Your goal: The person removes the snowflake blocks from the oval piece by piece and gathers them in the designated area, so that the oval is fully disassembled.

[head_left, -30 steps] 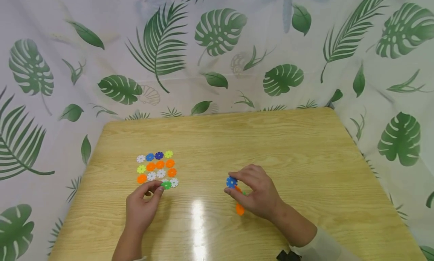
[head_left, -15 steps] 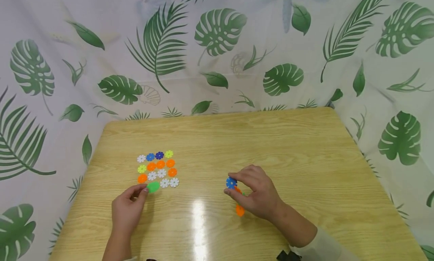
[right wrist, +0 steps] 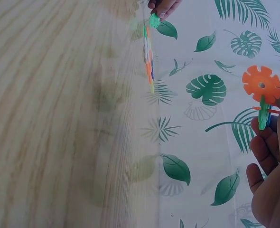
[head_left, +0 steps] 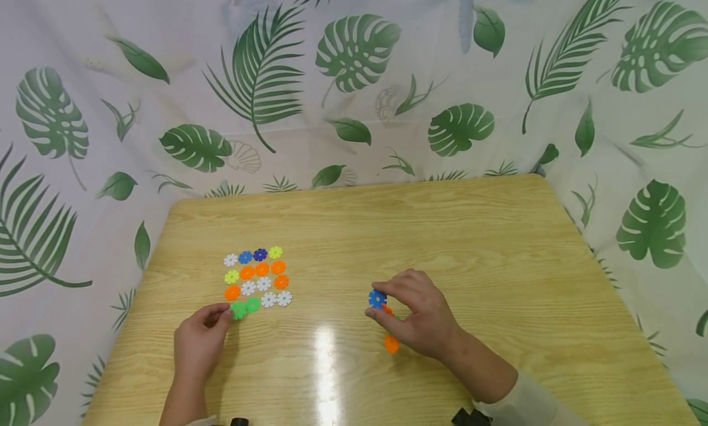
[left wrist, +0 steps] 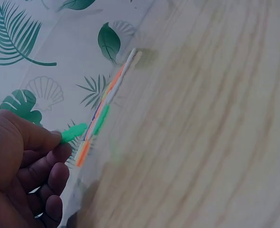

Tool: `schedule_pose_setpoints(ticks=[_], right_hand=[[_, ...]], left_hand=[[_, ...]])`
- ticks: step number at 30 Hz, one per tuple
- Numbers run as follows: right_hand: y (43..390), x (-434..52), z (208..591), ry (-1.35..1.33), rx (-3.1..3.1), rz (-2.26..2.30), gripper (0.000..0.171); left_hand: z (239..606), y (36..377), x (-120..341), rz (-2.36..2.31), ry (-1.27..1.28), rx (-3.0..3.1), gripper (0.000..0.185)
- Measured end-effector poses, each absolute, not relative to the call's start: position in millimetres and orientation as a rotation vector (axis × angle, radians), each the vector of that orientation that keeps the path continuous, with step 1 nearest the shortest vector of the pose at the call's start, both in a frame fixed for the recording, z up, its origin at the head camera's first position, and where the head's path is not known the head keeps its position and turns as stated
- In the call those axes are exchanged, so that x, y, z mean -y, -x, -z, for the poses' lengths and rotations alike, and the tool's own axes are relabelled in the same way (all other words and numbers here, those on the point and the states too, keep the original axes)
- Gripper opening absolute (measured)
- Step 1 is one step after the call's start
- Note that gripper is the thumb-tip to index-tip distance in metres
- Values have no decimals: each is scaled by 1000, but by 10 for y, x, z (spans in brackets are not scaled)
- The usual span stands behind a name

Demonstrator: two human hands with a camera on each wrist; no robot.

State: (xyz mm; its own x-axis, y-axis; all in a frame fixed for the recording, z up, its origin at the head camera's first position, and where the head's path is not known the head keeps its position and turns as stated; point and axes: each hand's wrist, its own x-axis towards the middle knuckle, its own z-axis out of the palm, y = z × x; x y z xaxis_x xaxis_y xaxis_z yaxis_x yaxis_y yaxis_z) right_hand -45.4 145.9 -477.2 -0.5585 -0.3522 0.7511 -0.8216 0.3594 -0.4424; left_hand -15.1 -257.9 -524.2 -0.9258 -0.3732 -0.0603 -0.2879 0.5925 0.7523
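Note:
My left hand (head_left: 200,339) pinches a green notched plastic disc (head_left: 238,310) between thumb and fingertips; the left wrist view shows the disc (left wrist: 73,133) raised above the table. A second green disc (head_left: 252,304) lies in the front row of flat discs, beside two white ones (head_left: 276,299). To the right, my right hand (head_left: 417,315) holds a small build of interlocked discs, with its thumb and index finger on a blue disc (head_left: 378,299). An orange disc (right wrist: 262,84) and a green disc (right wrist: 263,114) slot together in that build, the rest hidden by the hand.
Rows of orange (head_left: 262,268), white (head_left: 263,283), yellow (head_left: 275,252) and blue (head_left: 246,257) discs lie flat on the left of the wooden table (head_left: 442,229). A leaf-print cloth (head_left: 354,143) hangs along its back and sides.
My left hand has moved left along the front row with its green disc, away from the white discs. The other green disc now shows separately. My right hand has stayed in place.

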Motion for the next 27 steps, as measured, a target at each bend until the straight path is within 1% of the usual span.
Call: schedule_pose_setpoints(ticks=[27], right_hand=[[456,-1465,4768,-1040,2086,-1139,33]], left_hand=[[5303,331,2693,1147,-632,2845,32]])
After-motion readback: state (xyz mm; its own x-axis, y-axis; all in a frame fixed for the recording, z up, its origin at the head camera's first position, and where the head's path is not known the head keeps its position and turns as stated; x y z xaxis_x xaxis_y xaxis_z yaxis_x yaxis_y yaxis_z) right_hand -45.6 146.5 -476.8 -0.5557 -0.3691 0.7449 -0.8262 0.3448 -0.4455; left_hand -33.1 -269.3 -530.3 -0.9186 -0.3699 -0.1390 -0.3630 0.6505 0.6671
